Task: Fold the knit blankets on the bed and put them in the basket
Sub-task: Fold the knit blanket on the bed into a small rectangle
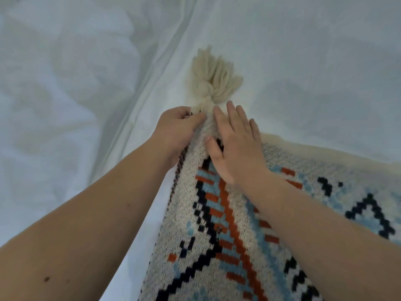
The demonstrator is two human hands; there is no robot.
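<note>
A knit blanket in cream with black, rust and light-blue patterning lies on the bed, its corner pointing away from me. A thick cream tassel fans out from that corner onto the sheet. My left hand pinches the blanket's left edge just below the tassel, fingers curled round the fabric. My right hand lies flat on the blanket's corner with fingers straight, pressing it down. No basket is in view.
White bed sheet with soft wrinkles and a long crease fills the left and the far side. The blanket's cream fringed edge runs off to the right.
</note>
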